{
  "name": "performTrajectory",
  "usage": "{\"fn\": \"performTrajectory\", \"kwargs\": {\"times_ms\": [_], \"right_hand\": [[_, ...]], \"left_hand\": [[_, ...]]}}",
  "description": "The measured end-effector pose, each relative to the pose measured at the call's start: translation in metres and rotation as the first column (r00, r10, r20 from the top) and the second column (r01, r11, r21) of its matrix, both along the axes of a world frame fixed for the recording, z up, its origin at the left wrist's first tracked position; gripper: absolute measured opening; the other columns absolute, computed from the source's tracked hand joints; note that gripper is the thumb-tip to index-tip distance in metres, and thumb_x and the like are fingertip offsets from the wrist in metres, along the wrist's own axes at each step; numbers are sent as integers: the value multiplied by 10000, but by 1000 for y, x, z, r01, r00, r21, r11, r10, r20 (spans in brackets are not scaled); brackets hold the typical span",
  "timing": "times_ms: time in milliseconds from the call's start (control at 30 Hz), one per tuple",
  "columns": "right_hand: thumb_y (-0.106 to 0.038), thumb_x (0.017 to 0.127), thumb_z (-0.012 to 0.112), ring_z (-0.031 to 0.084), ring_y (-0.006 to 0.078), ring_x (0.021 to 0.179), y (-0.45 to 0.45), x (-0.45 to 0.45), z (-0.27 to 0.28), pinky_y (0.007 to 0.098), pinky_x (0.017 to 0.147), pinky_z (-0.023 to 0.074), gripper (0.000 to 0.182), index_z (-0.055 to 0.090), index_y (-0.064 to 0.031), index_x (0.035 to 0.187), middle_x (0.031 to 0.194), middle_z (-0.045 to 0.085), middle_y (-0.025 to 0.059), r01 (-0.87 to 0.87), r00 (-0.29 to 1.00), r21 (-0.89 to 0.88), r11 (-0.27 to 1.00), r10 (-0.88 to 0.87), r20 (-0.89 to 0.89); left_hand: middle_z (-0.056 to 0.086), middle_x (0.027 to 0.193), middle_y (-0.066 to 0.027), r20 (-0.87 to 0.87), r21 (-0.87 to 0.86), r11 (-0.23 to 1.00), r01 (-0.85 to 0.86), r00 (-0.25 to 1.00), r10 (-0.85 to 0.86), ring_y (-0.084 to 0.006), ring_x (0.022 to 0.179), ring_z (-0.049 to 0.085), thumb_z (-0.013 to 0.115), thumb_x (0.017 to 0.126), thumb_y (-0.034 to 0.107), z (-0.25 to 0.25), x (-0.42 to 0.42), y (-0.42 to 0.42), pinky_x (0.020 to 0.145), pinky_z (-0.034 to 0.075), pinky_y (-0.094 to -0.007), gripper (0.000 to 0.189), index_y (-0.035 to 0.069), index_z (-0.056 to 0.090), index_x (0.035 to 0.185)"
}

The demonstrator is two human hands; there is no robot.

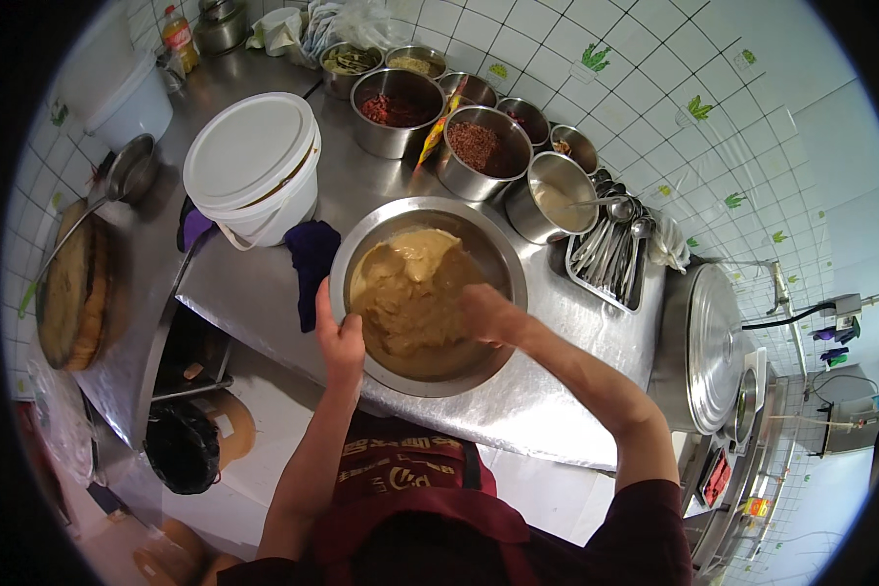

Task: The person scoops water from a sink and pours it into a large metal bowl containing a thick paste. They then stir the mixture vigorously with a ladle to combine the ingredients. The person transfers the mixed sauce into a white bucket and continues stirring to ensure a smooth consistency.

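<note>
A wide stainless steel bowl stands on the steel worktop in front of me. Inside it is a thick tan paste, with a paler, smoother mass at its far side. My left hand grips the bowl's left rim, thumb on top. Over the right part of the bowl is my right hand, curled and blurred by motion. Whether its fingers hold a utensil is hidden.
A lidded white bucket and a dark cloth are left of the bowl. Steel pots of red seasonings line the back. A spoon tray and a large lidded pot stand right. A round wooden board leans far left.
</note>
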State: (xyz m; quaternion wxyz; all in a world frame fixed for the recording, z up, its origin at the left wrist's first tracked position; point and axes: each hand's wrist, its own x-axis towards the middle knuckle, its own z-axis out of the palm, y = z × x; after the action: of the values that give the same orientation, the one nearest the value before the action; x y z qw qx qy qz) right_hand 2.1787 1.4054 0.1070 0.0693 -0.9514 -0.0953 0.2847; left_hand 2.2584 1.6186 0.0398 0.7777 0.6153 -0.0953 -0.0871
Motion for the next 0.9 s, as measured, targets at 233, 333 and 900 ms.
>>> {"fn": "performTrajectory", "kwargs": {"times_ms": [233,333,900], "right_hand": [[-28,777,516,629,260,504,7,-37,57,323,393,482,145,652,15,804,612,616,139,618,761,143,773,-542,-356],[1,772,475,633,285,511,-30,-23,21,360,393,487,203,636,39,890,606,610,157,49,907,-172,984,-116,-405],[-72,659,622,645,265,594,-12,-9,-15,362,550,517,72,679,-33,641,606,631,112,-223,963,-171,960,244,111]], "left_hand": [[487,1288,-114,-2,-21,1000,0,1000,0,-200,1155,483,405,792,-107,-1,-1,1,998,368,-316,594,7,355,1373],[483,1298,-120,11,11,1000,18,1000,-18,-204,1159,483,405,792,-111,-5,-1,-2,999,370,-323,591,6,358,1370],[485,1290,-105,-18,5,1000,11,1000,-11,-185,1168,470,432,834,-104,-2,0,-1,999,362,-311,561,7,340,1376]]}}
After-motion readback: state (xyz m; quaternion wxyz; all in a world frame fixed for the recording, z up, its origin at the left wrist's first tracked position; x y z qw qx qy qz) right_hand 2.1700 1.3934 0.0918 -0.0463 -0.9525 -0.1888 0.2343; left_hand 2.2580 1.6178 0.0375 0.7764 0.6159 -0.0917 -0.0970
